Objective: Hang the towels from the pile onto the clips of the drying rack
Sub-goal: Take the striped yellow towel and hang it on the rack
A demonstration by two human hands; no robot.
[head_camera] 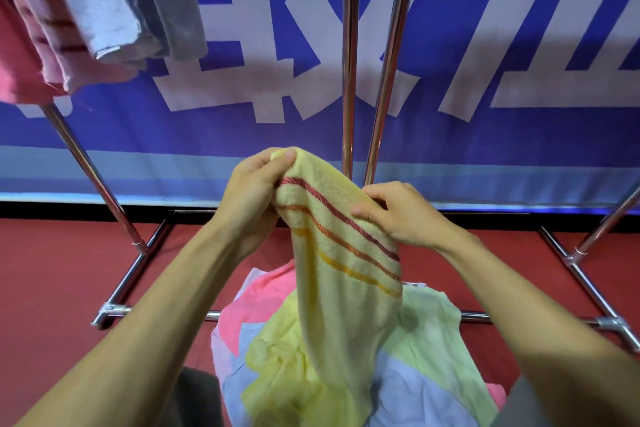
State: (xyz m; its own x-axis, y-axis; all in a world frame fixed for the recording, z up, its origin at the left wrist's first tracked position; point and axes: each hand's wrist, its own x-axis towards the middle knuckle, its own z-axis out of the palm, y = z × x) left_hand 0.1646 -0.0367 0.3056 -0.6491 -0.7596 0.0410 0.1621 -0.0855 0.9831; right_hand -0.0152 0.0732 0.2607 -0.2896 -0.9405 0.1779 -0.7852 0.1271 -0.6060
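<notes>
I am holding the yellow towel up in the middle of the frame, its striped end bunched between both hands while its lower part is trailing down onto the pile at the bottom centre. My left hand is gripping the topmost fold, its fingers curled round the cloth with the thumb pressing on top. My right hand is pinching the edge just beside it, across the red and orange stripes. As I am judging it, the step in hand is finding the hem and opening it out. I should be sliding my hands apart along that edge until each one is pinching a corner, so that the cloth is hanging flat rather than roped. I am also thinking of lifting it well clear, since the tail looks likely to drag a neighbour off the pile. The clips are lying out of view above, so I cannot tell which are free. The hanging towels are filling the upper left, and the rack is showing bare poles to their right, so I am aiming there.
</notes>
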